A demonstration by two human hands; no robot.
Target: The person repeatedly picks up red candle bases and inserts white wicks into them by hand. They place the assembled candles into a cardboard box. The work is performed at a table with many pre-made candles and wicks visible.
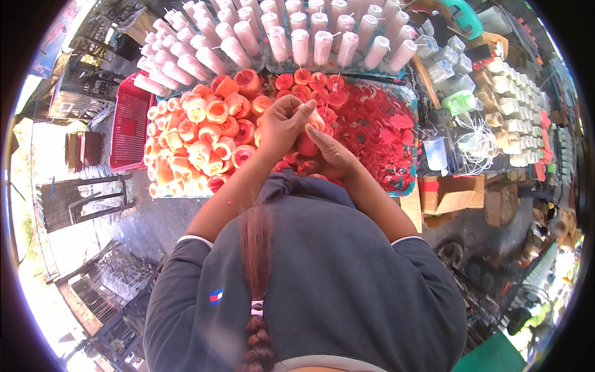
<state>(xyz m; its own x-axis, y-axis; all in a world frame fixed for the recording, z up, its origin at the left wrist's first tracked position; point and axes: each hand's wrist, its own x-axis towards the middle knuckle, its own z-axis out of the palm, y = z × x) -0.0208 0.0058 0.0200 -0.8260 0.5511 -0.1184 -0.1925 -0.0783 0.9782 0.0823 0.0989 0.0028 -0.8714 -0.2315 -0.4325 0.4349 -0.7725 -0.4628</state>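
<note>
Pink flower piece (318,118) in upper middle of frame, between hands, touching both; left hand (282,123) pinches from its left, fingers bent; right hand (334,155) curls round lower right; long way hard to tell, partly hidden

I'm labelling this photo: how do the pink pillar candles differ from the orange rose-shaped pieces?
The pink pillar candles stand upright; the orange rose-shaped pieces lie at mixed angles. The candles are straight cylinders, the pieces rounded with petal-like layers. The candles are pale, the pieces vivid. Both are crowded together.
</note>
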